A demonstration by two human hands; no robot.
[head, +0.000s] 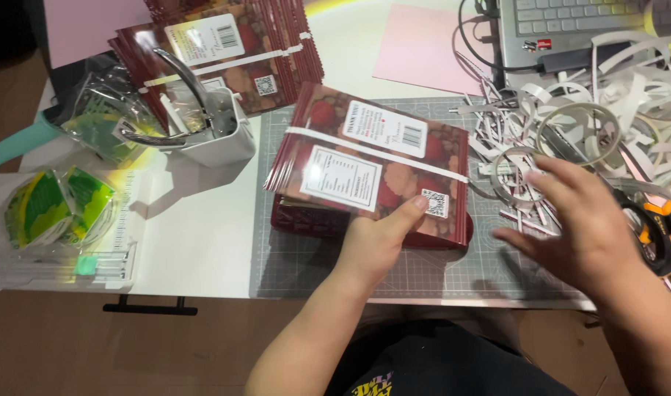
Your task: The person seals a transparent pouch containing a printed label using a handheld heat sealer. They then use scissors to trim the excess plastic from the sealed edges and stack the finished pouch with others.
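My left hand [376,242] grips the near edge of a stack of dark red printed pouches [372,161] banded with a white paper strip, thumb on top, lying on a grey cutting mat [306,257]. My right hand [581,224] hovers open over the mat's right side, fingers spread, beside a heap of white paper strips [570,110]. It holds nothing.
A second fanned stack of red pouches [225,51] lies at the back left, behind a white holder with a metal tool [210,125]. Green packets in clear bags [56,205] sit at left. Pink paper [420,48], a laptop [570,22] and an orange-black cutter [662,235] are at right.
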